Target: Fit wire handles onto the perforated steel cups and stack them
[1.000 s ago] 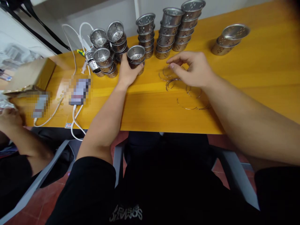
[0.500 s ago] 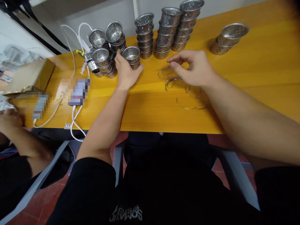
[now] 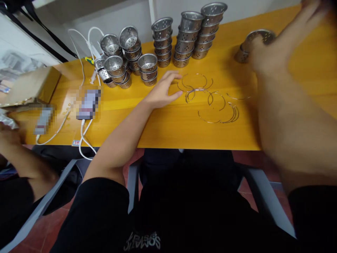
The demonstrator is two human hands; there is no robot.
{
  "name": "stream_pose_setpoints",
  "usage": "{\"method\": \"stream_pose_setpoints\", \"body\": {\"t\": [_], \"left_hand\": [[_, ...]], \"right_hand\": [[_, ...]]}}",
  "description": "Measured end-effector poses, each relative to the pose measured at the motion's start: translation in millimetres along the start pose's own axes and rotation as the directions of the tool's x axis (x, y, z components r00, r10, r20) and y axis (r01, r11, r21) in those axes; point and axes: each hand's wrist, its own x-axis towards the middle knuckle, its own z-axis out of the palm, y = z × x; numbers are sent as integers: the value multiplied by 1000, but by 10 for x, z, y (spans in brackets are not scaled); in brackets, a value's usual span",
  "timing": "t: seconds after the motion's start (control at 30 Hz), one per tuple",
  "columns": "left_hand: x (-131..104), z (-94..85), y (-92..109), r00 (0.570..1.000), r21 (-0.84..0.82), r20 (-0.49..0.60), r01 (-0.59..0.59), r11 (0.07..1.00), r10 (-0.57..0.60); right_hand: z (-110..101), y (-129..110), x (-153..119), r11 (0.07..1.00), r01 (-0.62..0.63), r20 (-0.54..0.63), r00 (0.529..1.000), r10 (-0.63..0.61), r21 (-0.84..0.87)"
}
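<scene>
My left hand (image 3: 164,90) hovers low over the table with its fingers apart and holds nothing. Just right of it lie several thin bent metal wire rings (image 3: 231,114), loose and partly overlapping. Blurred by motion, my right hand (image 3: 280,49) reaches to the far right. Its thumb stands away from the stretched fingers, and the fingertips run toward the top right corner. It partly covers a short stack of perforated metal cups (image 3: 243,54); I cannot tell whether it touches them. A small stack of perforated metal cups (image 3: 147,70) stands behind my left hand.
Tall stacks of perforated metal cups (image 3: 185,38) line the back of the yellow table (image 3: 168,130). More cup stacks (image 3: 115,66) stand at the left. Nearby are a phone (image 3: 88,103) with white cables and a cardboard box (image 3: 34,84). Another person's arm (image 3: 28,158) shows at far left.
My left hand has moved right, away from the small cup stack to the wire rings. My right hand has swung from above the rings to the far right.
</scene>
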Motion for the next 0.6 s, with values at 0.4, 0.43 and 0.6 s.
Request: {"method": "stream_pose_setpoints", "body": {"t": [0.4,0.43,0.6], "left_hand": [[60,61,-282,974,57,-98,208,976,-202],[57,67,-287,969,57,-116,225,973,-217],[19,44,-188,939,72,-151,323,943,-310]], "right_hand": [[300,441,-22,953,-302,184,939,292,32],[304,424,-11,943,-332,182,927,327,0],[185,173,-20,945,-322,221,918,328,-64]]}}
